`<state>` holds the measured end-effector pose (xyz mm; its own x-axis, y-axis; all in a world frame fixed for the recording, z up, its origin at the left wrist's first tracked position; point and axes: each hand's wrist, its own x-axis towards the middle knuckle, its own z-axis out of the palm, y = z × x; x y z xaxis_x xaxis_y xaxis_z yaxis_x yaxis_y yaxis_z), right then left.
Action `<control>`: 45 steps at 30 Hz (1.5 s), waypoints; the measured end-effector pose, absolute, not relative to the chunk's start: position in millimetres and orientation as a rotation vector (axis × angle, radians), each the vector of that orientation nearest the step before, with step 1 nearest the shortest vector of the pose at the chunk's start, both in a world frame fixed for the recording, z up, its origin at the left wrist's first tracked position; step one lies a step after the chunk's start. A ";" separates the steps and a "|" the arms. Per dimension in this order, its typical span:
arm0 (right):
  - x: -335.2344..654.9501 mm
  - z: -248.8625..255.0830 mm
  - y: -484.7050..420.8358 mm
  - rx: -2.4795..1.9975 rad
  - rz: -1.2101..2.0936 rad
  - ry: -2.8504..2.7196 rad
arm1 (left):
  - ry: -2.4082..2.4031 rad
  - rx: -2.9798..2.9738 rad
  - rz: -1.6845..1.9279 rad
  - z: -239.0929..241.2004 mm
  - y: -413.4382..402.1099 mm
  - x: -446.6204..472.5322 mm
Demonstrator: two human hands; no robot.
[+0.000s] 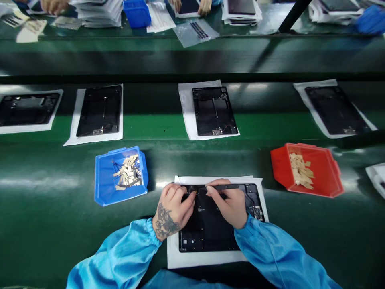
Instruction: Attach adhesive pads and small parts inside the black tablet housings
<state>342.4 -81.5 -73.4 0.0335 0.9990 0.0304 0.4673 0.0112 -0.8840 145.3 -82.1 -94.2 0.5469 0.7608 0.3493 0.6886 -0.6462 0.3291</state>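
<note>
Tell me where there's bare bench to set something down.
Free: green bench left of the blue bin, and on the near side of the red bin. Crowded: left hand and right hand, gripping a black tool, over the black panel.

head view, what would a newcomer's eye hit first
Two blue-sleeved hands, the tattooed left hand and the right hand gripping a slim black tool, work on a black tablet shell at bottom centre. A blue tray to its left and a red bin to its right hold tan pieces.
</note>
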 end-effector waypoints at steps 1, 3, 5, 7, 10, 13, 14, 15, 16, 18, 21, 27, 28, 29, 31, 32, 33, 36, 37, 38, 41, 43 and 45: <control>342.2 -73.7 -81.3 -1.570 0.896 -1.533 | 1.241 2.625 0.705 -94.6 -82.2 145.3; 341.8 -74.3 -80.5 -1.593 0.939 -1.490 | 1.234 2.621 0.706 -94.8 -82.2 145.3; 341.3 -74.6 -79.3 -1.607 0.998 -1.416 | 1.226 2.610 0.725 -94.5 -81.7 145.4; 340.7 -74.7 -77.8 -1.612 1.034 -1.348 | 1.224 2.586 0.742 -94.1 -80.8 145.7; 339.8 -75.0 -75.8 -1.615 1.046 -1.308 | 1.213 2.551 0.740 -93.4 -79.4 146.3; 339.3 -75.8 -75.0 -1.623 1.048 -1.298 | 1.198 2.539 0.739 -92.6 -79.0 146.6; 339.2 -76.0 -74.9 -1.627 1.051 -1.295 | 1.197 2.537 0.740 -92.3 -79.0 146.5; 339.2 -76.3 -74.9 -1.631 1.055 -1.292 | 1.199 2.535 0.740 -92.0 -79.2 146.4; 339.1 -76.5 -75.0 -1.634 1.059 -1.289 | 1.203 2.532 0.739 -91.6 -79.3 146.3; 339.1 -76.6 -75.2 -1.641 1.068 -1.281 | 1.207 2.532 0.741 -90.7 -79.3 146.1; 339.0 -76.1 -75.3 -1.651 1.068 -1.279 | 1.211 2.533 0.751 -89.1 -78.9 146.3; 338.8 -75.5 -75.8 -1.657 1.034 -1.304 | 1.244 2.508 0.748 -90.5 -79.9 147.4; 338.8 -75.7 -76.0 -1.651 1.024 -1.314 | 1.245 2.509 0.740 -91.2 -80.2 147.4; 338.7 -76.1 -76.3 -1.646 1.011 -1.325 | 1.243 2.513 0.735 -91.7 -80.4 147.3; 338.8 -76.7 -76.7 -1.635 0.989 -1.350 | 1.239 2.519 0.721 -91.8 -80.3 147.0; 338.8 -76.9 -76.8 -1.631 0.980 -1.362 | 1.236 2.522 0.711 -91.4 -80.0 146.8; 338.8 -76.9 -76.9 -1.628 0.972 -1.375 | 1.236 2.521 0.694 -90.7 -79.5 146.7; 338.4 -76.6 -77.0 -1.615 0.943 -1.416 | 1.225 2.521 0.626 -87.6 -77.8 146.7; 338.1 -76.4 -77.0 -1.610 0.935 -1.430 | 1.220 2.522 0.604 -86.5 -77.5 146.9; 337.8 -76.3 -77.1 -1.605 0.926 -1.444 | 1.218 2.523 0.587 -85.7 -77.3 147.1; 337.5 -76.4 -77.3 -1.594 0.907 -1.476 | 1.227 2.524 0.544 -84.0 -77.5 148.6; 338.4 -76.5 -77.3 -1.589 0.892 -1.491 | 1.244 2.523 0.518 -83.1 -77.7 150.0; 340.6 -76.6 -77.3 -1.594 0.857 -1.482 | 1.264 2.523 0.494 -81.9 -77.9 151.8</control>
